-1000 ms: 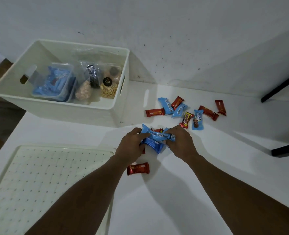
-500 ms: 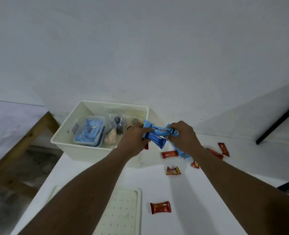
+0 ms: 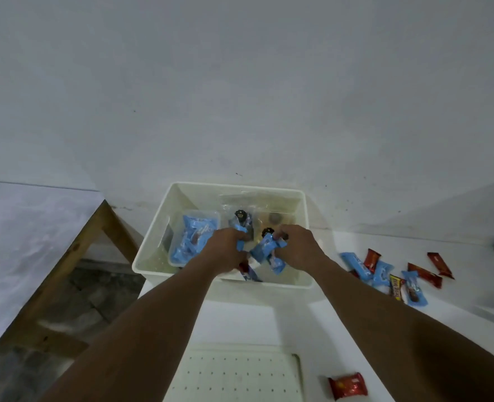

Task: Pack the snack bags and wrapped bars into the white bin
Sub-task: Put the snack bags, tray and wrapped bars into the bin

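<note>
Change: handful of blue wrapped bars (image 3: 266,250) was down on the white table (image 3: 269,323) 1 s ago; now held over the near-right part of the open white plastic bin (image 3: 158,224).
Left hand (image 3: 225,250): fingers curled on the handful's left end.
Right hand (image 3: 296,248): grasping its right end.
Meaning: drop looks next, nothing let go yet.
Left to pack: scattered blue and red bars (image 3: 385,274) right of the bin, single red wrapped bar (image 3: 348,385) near.

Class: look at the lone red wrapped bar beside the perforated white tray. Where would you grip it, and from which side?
Pinch the red wrapped bar across its narrow middle, coming from above. It lies flat on the table, long axis roughly left to right, so both long edges look free; the perforated tray sits just off its left end.
</note>
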